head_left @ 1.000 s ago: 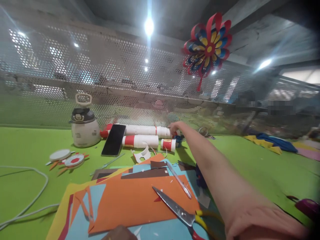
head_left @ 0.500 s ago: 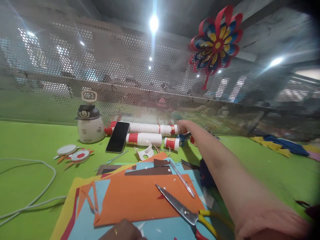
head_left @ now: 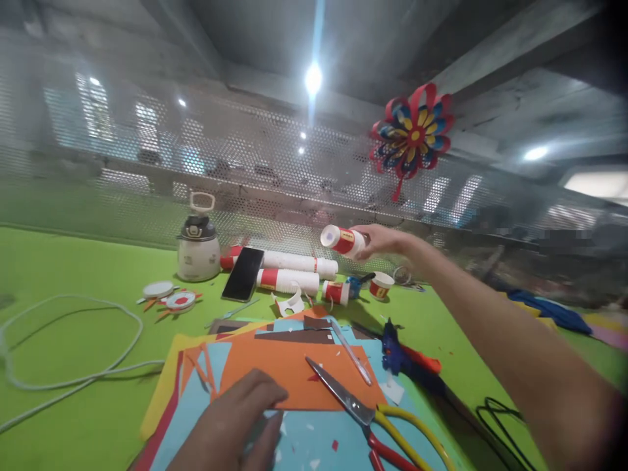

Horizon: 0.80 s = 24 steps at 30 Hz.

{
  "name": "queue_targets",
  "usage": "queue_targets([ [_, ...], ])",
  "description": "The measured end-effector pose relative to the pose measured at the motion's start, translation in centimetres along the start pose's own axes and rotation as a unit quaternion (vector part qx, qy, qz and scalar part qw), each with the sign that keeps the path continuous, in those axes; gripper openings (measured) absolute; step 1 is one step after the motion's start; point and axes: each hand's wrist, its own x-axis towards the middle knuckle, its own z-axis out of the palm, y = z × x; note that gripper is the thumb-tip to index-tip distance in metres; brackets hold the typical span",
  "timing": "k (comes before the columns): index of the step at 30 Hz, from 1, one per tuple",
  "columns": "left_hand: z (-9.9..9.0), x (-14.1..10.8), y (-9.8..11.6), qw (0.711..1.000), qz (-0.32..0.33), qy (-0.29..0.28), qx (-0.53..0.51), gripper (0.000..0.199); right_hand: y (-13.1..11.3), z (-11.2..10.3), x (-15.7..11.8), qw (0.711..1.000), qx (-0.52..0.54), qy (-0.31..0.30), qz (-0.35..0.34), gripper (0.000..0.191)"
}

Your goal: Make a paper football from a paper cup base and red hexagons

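My right hand [head_left: 375, 241] is closed around a red and white paper cup [head_left: 345, 241], raised above the back of the table with its round white end facing left. Below it lie stacked cups [head_left: 289, 281], a longer row of cups [head_left: 299, 261] and a short cup piece [head_left: 335, 292]. My left hand [head_left: 240, 418] hovers or rests over blue and orange paper [head_left: 289, 373], its fingers apart and nothing held. Scissors [head_left: 360, 412] with yellow and red handles lie spread to its right. A clear pen [head_left: 352, 353] lies on the sheets.
A blue glue gun [head_left: 392, 353] with a black cord is right of the paper. At the back are a bottle [head_left: 198, 252], a phone [head_left: 243, 273] and an upright cup [head_left: 381, 286]. White cable [head_left: 112, 373] loops left; a paper flower [head_left: 415, 134] hangs above.
My right hand has lifted a cup off the end of the long row. My left hand has come further into view over the paper. The view has tilted upward.
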Motion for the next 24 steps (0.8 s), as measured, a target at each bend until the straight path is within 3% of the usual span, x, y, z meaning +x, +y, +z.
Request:
queue_targets([
  [3,-0.8,0.2,0.9,0.999,-0.033,0.009,-0.019,0.016,-3.1,0.5,-3.1,0.993,0.052,-0.020,-0.104,0.070],
  [5,-0.9,0.2,1.2,0.998,-0.046,0.015,-0.030,0.016,-4.7,0.9,-4.8,0.986,0.068,-0.035,-0.145,0.074],
  [9,-0.8,0.8,1.3,0.985,-0.106,0.068,-0.121,0.032,-8.0,1.8,-6.7,0.982,0.050,-0.052,-0.177,0.067],
  [13,-1.1,2.1,1.6,0.925,-0.206,0.129,-0.291,0.075,-12.6,3.6,-8.0,0.976,-0.012,-0.046,-0.211,0.048],
  [15,-1.2,2.5,1.7,0.904,-0.228,0.130,-0.338,0.081,-14.7,4.9,-8.7,0.973,-0.039,-0.039,-0.225,0.033],
  [19,-1.2,2.5,1.4,0.908,-0.273,0.117,-0.296,0.064,-16.5,6.7,-9.6,0.970,-0.075,-0.023,-0.230,0.030],
  [24,-1.7,2.4,1.2,0.906,-0.297,0.139,-0.268,0.049,-15.1,6.9,-9.7,0.976,-0.097,-0.006,-0.195,0.030],
])
